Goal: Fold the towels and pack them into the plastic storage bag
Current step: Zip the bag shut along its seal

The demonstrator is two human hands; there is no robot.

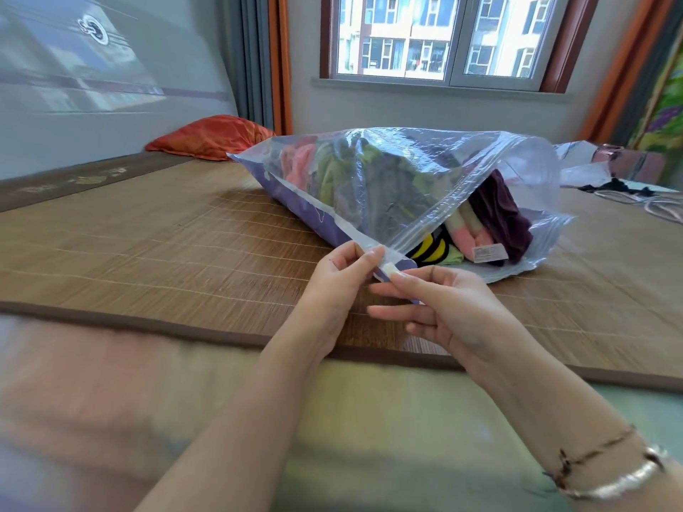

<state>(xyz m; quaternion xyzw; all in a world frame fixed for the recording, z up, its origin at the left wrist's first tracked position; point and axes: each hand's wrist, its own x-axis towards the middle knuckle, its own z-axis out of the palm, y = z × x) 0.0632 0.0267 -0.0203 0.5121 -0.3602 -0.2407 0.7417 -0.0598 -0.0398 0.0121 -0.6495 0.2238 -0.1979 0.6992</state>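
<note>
A clear plastic storage bag with a purple printed base lies on the bamboo mat, its mouth gaping to the right. Folded towels fill it: a dark purple one, a pink and cream one with a label, and a yellow-and-black one. My left hand pinches the near corner of the bag's zip strip. My right hand pinches the small cream slider on that same corner, its other fingers spread loose.
An orange pillow lies at the back left by the wall. A second plastic bag and white cords lie at the right. A window stands behind. The mat's brown edge runs close to me.
</note>
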